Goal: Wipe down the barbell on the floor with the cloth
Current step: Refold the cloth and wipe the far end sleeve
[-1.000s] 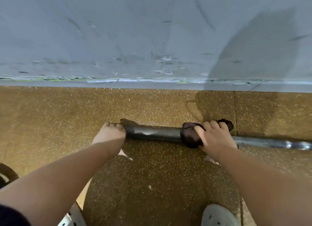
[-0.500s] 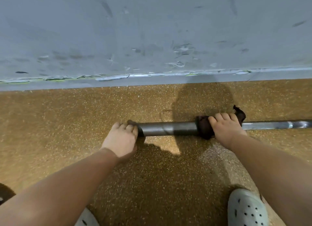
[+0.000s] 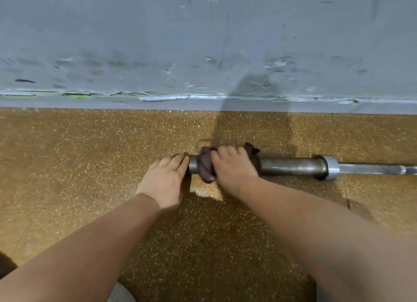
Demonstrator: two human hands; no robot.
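A grey steel barbell (image 3: 291, 166) lies on the speckled brown floor, parallel to the wall, with its thick sleeve toward the left and its thin shaft running off the right edge. My right hand (image 3: 234, 169) grips a dark purple-brown cloth (image 3: 205, 166) wrapped around the sleeve close to its left end. My left hand (image 3: 167, 177) curls over the sleeve's very tip and holds it. A bright collar (image 3: 331, 167) marks where the sleeve meets the shaft.
A grey painted wall (image 3: 203, 53) with peeling paint rises just behind the barbell. The speckled floor (image 3: 79, 166) stretches left and toward me. A white shoe (image 3: 121, 295) shows at the bottom edge.
My right hand has slid the cloth leftward along the sleeve until it is almost against my left hand. More of the sleeve and the collar now show on the right.
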